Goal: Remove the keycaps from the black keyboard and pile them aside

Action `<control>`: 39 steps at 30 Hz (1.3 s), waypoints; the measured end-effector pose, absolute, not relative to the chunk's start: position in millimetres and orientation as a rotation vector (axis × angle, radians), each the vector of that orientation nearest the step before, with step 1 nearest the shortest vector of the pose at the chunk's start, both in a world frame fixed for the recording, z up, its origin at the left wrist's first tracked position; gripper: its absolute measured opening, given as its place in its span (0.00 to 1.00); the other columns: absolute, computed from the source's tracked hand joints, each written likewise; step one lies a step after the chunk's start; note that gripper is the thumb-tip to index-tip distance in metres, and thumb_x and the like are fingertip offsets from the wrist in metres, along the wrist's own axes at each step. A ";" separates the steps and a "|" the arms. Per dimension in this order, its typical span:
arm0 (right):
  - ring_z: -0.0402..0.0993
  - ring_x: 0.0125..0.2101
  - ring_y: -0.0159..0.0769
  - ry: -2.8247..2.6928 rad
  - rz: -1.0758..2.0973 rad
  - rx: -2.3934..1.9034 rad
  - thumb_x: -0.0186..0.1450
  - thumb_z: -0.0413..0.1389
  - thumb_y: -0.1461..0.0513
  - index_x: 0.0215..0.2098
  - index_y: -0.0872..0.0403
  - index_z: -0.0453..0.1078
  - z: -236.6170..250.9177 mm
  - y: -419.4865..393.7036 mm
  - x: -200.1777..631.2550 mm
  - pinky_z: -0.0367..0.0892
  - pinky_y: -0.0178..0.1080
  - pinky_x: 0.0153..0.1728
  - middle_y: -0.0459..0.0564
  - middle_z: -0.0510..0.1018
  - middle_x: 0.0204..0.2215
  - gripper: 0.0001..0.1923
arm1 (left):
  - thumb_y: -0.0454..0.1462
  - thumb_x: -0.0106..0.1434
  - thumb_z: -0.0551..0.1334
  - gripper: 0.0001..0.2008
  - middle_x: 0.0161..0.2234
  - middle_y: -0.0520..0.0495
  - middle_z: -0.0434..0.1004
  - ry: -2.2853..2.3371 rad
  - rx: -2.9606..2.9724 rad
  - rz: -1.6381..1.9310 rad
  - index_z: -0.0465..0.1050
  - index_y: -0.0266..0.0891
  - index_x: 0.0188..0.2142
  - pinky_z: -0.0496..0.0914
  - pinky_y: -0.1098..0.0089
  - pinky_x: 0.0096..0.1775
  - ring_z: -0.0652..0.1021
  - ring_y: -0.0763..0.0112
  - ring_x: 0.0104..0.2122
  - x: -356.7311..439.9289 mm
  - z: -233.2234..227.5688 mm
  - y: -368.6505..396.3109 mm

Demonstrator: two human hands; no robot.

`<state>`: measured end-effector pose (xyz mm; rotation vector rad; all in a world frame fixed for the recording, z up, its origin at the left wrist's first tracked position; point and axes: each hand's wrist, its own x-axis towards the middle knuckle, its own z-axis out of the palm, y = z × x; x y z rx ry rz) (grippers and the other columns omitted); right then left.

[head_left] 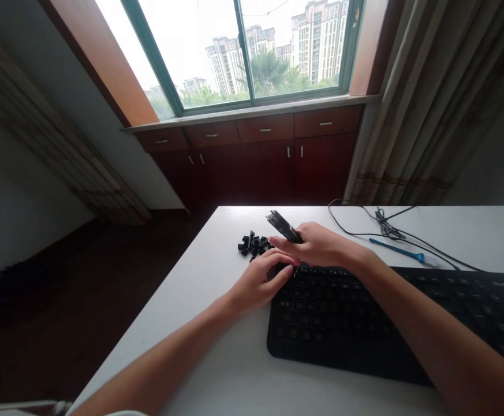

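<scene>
A black keyboard [338,341] lies on the white table, with bare sockets where keys are off at its left end. My right hand [321,242] is closed around a black keycap puller [284,225], its thin wire end pointing down at the keyboard's upper left corner. There my left hand [262,277] rests at the keyboard's edge, thumb and forefinger bent together at the wire tip. Whatever lies between those fingertips is hidden. Just beyond my left hand sits a small pile of loose black keycaps [254,242].
Past the keyboard lie a coiled black cable [385,225] and a blue brush-like tool [399,249] with a pale tip. The white table [182,329] ends at the left above a dark floor. A window and red cabinets [252,167] stand behind.
</scene>
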<state>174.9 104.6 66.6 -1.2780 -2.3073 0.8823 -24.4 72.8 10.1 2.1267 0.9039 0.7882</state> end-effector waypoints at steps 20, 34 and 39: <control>0.67 0.19 0.36 -2.433 0.654 -1.412 0.64 0.48 0.34 0.26 0.56 0.78 74.2 94.6 167.7 0.55 0.38 0.22 0.54 0.75 0.19 0.37 | 0.42 0.71 0.59 0.14 0.43 0.41 0.78 1.002 2.064 0.706 0.74 0.35 0.48 0.72 0.61 0.47 0.77 0.59 0.43 -31.2 0.9 74.1; 0.74 0.18 0.36 -2.163 0.957 -1.638 0.64 0.53 0.39 0.22 0.54 0.75 71.6 96.3 163.7 0.62 0.35 0.20 0.53 0.79 0.18 0.30 | 0.38 0.72 0.59 0.08 0.50 0.41 0.74 0.892 2.056 0.743 0.74 0.38 0.47 0.68 0.59 0.57 0.74 0.58 0.52 -25.2 9.3 73.5; 0.73 0.17 0.35 -2.082 1.110 -1.673 0.66 0.52 0.41 0.21 0.55 0.73 74.8 92.0 163.0 0.63 0.35 0.20 0.53 0.80 0.18 0.30 | 0.38 0.72 0.59 0.08 0.51 0.41 0.75 0.886 2.055 0.739 0.74 0.38 0.46 0.69 0.59 0.56 0.75 0.58 0.52 -25.4 10.0 73.7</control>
